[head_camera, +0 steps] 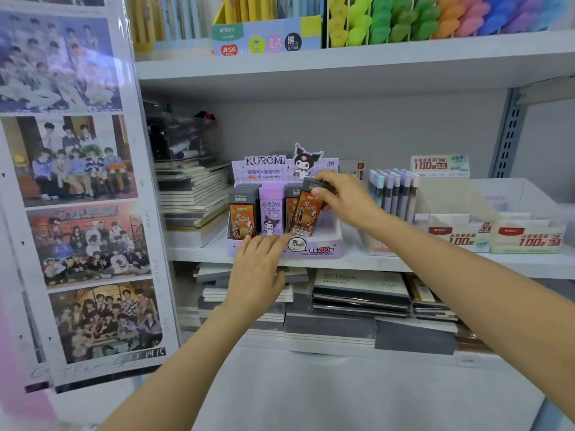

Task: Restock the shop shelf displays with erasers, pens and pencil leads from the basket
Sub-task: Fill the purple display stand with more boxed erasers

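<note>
while our right hand [346,201] pinches a tilted orange lead case [306,216] into the kuromi display box [323,251], our left hand [257,266] rests flat on its front; three other cases [271,213] stand inside, so restocking seems underway.

Group-photo posters [74,188] hang at the left; notebooks [193,197] lie stacked just beside them, with more notebook stacks [357,293] lower down.

We are facing the middle shelf [199,253]: the display box [314,248] is sitting between a notebook stack [193,197] on its left and upright pens [392,194] on its right. Lead cases [242,213] are standing in it, a tilted lead case [306,213] leaning before them.
</note>
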{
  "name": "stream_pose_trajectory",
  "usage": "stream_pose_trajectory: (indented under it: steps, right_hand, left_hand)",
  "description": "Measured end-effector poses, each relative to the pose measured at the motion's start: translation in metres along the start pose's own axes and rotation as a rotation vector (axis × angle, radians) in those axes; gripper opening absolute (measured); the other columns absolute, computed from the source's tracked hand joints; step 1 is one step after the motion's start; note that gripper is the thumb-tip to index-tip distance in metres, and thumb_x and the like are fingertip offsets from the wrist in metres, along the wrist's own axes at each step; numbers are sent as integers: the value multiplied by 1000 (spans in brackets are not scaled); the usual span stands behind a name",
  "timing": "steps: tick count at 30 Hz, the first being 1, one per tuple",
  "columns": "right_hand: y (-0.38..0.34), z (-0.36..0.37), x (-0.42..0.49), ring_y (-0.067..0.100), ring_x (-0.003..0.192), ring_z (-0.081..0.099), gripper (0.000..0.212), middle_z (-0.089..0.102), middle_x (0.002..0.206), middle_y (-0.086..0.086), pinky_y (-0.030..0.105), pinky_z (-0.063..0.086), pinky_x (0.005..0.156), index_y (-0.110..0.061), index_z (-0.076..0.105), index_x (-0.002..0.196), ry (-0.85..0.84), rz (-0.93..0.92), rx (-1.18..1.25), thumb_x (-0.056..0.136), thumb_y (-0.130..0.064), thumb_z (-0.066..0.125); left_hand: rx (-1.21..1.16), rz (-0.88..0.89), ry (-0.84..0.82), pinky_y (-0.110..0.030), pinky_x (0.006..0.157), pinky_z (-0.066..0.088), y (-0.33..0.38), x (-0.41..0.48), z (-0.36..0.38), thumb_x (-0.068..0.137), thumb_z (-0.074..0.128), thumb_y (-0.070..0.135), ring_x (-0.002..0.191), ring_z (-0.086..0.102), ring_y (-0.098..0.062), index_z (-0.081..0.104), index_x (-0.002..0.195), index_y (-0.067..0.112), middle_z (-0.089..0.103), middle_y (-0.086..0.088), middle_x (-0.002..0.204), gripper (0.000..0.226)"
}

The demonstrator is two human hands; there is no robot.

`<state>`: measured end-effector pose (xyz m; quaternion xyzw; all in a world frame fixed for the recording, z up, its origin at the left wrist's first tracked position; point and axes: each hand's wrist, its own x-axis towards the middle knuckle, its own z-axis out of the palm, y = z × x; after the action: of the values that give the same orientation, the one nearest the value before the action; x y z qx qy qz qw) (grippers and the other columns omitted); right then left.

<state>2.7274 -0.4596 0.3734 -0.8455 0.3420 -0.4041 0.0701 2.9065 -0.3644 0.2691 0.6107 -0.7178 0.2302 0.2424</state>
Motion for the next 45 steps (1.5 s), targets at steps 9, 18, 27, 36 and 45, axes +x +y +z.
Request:
stream_pose_trajectory:
  steps: [9,18,27,36,45]
  right_hand:
    - [-9,25,6,12,86,54,23,62,104,2,30,50,80,-16,60,113,136,-88,-59,90,-15,65]
    - [-10,29,-28,16,120,46,41,45,133,6,31,43,100,-13,53,135,187,-125,-100,95,-22,59]
    - [31,99,-213,7,64,56,13,61,79,-10,29,47,61,-9,67,95,-15,-24,227,96,-12,54]
    - [143,195,-399,18,97,61,24,64,112,1,31,47,82,-21,61,118,-923,368,-16,97,-29,54]
    - [186,257,-460,20,141,31,64,15,160,4,32,32,114,-17,24,152,-624,586,-36,96,-18,55]
  left_hand:
    - [-11,5,10,-39,119,16,0,-3,1,87,62,22,131,38,-20,33,148,22,47,3,139,68]
    - [-63,10,41,-44,119,16,8,-8,-6,89,60,17,140,31,-25,29,152,17,40,-4,149,70]
    - [-274,-34,67,-45,79,48,71,-130,98,72,67,-7,100,58,-36,63,114,4,62,-15,114,44]
    - [-307,-181,-872,-31,115,21,116,-291,221,100,42,26,146,19,-15,29,150,24,18,1,161,52]
    - [-253,-171,-938,-27,121,8,111,-341,244,101,38,22,151,-1,-16,14,155,20,2,0,164,60]
